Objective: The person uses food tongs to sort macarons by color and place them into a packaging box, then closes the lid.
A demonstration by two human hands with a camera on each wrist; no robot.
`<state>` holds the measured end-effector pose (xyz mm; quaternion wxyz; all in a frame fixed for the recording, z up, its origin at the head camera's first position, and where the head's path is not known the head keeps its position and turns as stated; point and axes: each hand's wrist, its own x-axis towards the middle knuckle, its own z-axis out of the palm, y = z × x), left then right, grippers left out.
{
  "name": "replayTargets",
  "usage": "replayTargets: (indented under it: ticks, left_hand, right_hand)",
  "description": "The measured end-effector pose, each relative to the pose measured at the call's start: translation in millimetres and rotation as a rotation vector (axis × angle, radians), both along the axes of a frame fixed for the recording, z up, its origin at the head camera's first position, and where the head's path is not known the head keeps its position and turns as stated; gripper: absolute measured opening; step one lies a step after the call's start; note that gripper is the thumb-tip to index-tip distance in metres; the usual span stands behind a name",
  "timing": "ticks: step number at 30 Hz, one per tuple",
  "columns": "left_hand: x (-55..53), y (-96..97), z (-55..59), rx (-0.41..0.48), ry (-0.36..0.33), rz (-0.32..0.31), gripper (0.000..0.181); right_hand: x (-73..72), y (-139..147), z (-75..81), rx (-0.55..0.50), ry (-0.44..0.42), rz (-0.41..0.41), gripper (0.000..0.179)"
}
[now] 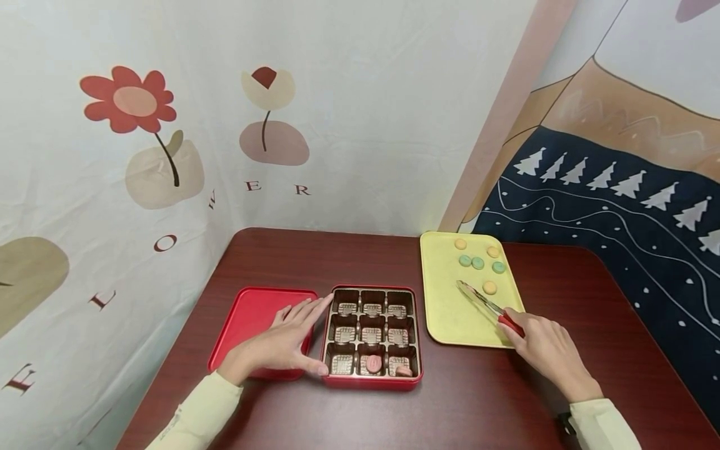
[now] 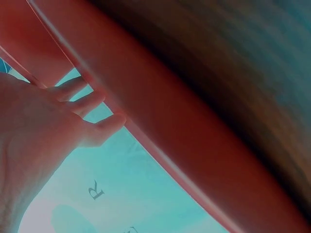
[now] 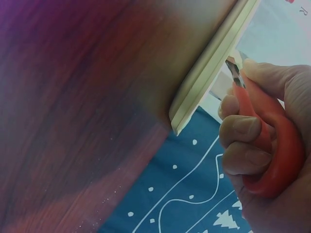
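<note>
A red box with a dark nine-compartment insert stands in the middle. One pink macaron lies in its front middle compartment, and another pink macaron leans in the front right one. My left hand spreads along the box's left side, fingertips at the back corner and thumb near the front corner. My right hand grips scissor-style tongs by their red handles. Their metal tips are over the yellow tray, left of a yellow macaron, with nothing between them.
Beneath my left forearm and hand lies a red lid on the dark wooden table. Farther back on the tray are green macarons and two more yellow ones. Printed cloth hangs behind the table.
</note>
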<state>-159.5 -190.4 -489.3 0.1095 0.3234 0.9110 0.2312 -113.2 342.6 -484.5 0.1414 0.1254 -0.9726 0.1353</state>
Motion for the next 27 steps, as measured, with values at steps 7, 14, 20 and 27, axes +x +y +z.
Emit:
replayTargets:
  ticks: [7, 14, 20, 27]
  left_hand:
    - [-0.8, 0.2, -2.2, 0.004, -0.01, 0.003, 0.14]
    - [-0.4, -0.1, -2.0, 0.012, -0.013, 0.005, 0.14]
    - [-0.1, 0.5, -1.4, 0.012, -0.017, 0.006, 0.14]
    - [-0.3, 0.0, -1.1, 0.018, -0.015, 0.007, 0.14]
  right_hand:
    - [0.9, 1.0, 1.2, 0.006, 0.01, 0.021, 0.028]
    - [1.1, -6.5, 7.1, -0.017, 0.053, 0.053, 0.024]
    - [1.8, -11.9, 14.8, -0.042, 0.095, 0.073, 0.032]
    - [7.7, -27.6, 26.8, -0.061, 0.123, 0.13, 0.025]
